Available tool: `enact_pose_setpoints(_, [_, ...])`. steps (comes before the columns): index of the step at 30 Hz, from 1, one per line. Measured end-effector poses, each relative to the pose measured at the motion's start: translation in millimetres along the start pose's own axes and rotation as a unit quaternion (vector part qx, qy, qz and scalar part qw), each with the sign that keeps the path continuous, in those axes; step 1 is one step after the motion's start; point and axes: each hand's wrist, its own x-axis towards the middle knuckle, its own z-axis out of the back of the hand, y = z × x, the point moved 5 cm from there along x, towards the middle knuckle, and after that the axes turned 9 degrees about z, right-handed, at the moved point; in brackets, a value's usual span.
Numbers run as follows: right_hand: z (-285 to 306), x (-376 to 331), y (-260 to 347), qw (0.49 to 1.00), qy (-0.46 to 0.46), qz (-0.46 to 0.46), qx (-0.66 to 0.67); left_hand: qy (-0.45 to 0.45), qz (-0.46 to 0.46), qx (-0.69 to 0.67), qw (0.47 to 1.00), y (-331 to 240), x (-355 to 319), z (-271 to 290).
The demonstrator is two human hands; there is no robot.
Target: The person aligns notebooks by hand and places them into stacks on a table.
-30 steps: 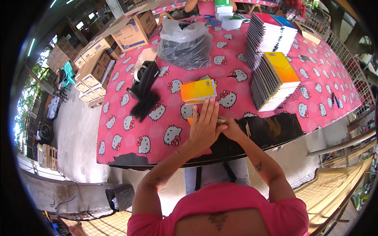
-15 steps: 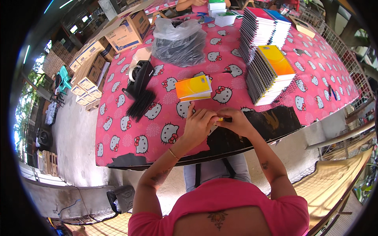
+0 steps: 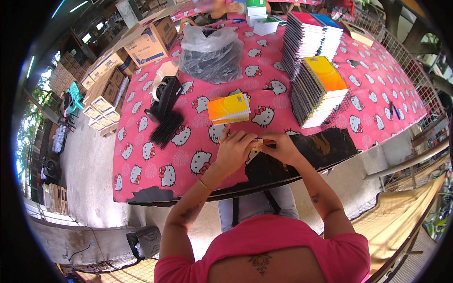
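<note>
Near the table's front edge, my left hand (image 3: 233, 151) and my right hand (image 3: 280, 147) meet over a small yellow-and-white piece (image 3: 257, 143). Fingers of both hands pinch it, and they hide most of it, so its kind does not show. Just beyond my left hand lies a short pile of orange-and-yellow notebooks (image 3: 228, 108) without visible coils. A tall stack of spiral notebooks (image 3: 324, 75) with orange-yellow covers stands to the right of my hands. Off to the left, a heap of black binding coils (image 3: 167, 129) rests against a black tape dispenser (image 3: 165, 99).
A pink cartoon-print cloth (image 3: 155, 181) covers the table, with bare black board (image 3: 325, 150) at the front. Farther back are a plastic bag (image 3: 211, 54), red and blue spiral notebooks (image 3: 306, 35) and a cardboard box (image 3: 148, 42). A dark blue tool (image 3: 394, 111) lies far right. Another person works across the table.
My hands stay together with small finger movements, and more of the yellow-and-white piece shows between them. The whole view has shifted slightly.
</note>
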Motion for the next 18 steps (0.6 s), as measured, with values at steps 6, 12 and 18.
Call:
enact_pose_setpoints(6, [21.8, 7.4, 1.3, 0.998, 0.029, -0.042, 0.025, -0.029, -0.023, -0.004, 0.999, -2.9, 0.1, -1.5])
enact_pose_setpoints(12, [14.3, 18.3, 21.6, 0.983, 0.021, 0.087, -0.162, 0.040, 0.023, 0.008, 0.999, -6.8, 2.6, 4.2])
enact_pose_setpoints(18, [59.3, 8.6, 130.1, 0.912, -0.221, 0.194, -0.286, -0.093, -0.081, -0.036, 0.992, -51.6, 62.4, 64.0])
